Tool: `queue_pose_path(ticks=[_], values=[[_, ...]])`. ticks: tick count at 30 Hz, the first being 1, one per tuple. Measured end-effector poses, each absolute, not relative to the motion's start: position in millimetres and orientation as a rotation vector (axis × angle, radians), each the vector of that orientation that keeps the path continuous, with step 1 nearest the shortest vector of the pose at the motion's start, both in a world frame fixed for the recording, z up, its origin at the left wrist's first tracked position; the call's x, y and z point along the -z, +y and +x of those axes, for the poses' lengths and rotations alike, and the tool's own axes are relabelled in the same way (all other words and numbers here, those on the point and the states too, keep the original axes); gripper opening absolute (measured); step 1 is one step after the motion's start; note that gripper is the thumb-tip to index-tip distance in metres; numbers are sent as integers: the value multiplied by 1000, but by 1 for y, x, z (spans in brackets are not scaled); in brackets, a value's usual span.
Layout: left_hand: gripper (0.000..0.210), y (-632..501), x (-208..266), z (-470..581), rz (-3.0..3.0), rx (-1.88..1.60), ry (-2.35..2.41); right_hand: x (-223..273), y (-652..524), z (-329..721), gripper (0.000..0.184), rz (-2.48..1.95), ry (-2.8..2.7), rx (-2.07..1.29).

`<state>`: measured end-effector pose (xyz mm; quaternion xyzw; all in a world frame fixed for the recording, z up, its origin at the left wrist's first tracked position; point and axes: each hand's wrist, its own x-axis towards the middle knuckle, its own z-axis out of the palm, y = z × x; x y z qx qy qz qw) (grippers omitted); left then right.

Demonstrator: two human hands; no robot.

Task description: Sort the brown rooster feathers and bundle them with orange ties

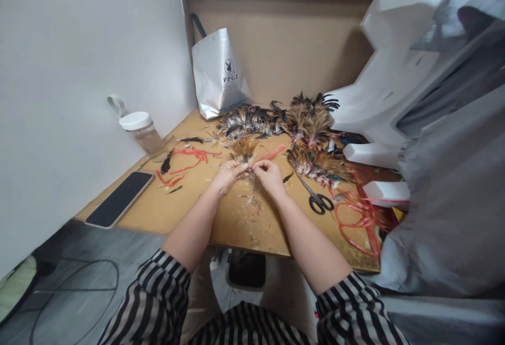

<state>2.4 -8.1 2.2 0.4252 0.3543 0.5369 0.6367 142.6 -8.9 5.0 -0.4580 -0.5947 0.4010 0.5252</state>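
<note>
A small bunch of brown feathers (pixel 243 148) stands up from the pinched fingers of my left hand (pixel 231 174), a little above the table. Close beside it, my right hand (pixel 270 176) pinches a red plastic strip (pixel 273 152), whose loose end reaches up to the right. The fingertips of both hands nearly meet at the base of the bunch, and they hide how the strip lies there. Right of my hands, black-handled scissors (pixel 316 198) lie on the table. Tied-looking brown feather bundles (pixel 317 163) rest just beyond the scissors.
On the table (pixel 185 213) are a phone (pixel 120 199), a lidded jar (pixel 145 134), red strips (pixel 193 155) and loose feathers. Dark feathers (pixel 252 121) are piled before a silver bag (pixel 219 74). Tangled red strips (pixel 361 219) and white foam pieces (pixel 386 192) crowd the right edge.
</note>
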Motion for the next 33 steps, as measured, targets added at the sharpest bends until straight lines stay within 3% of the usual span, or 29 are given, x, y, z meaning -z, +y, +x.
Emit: queue_pose_path(ticks=[10, 24, 33], values=[[24, -7, 0, 7, 921, -1277, 846, -4, -15, 140, 14, -1163, -1619, -617], [21, -1, -2, -3, 816, -1394, 833, -9, -10, 141, 15, -1125, -1107, -1289], [25, 7, 1, -20, 878, -1495, 1038, -15, 2, 169, 7, -723, -498, -1624]])
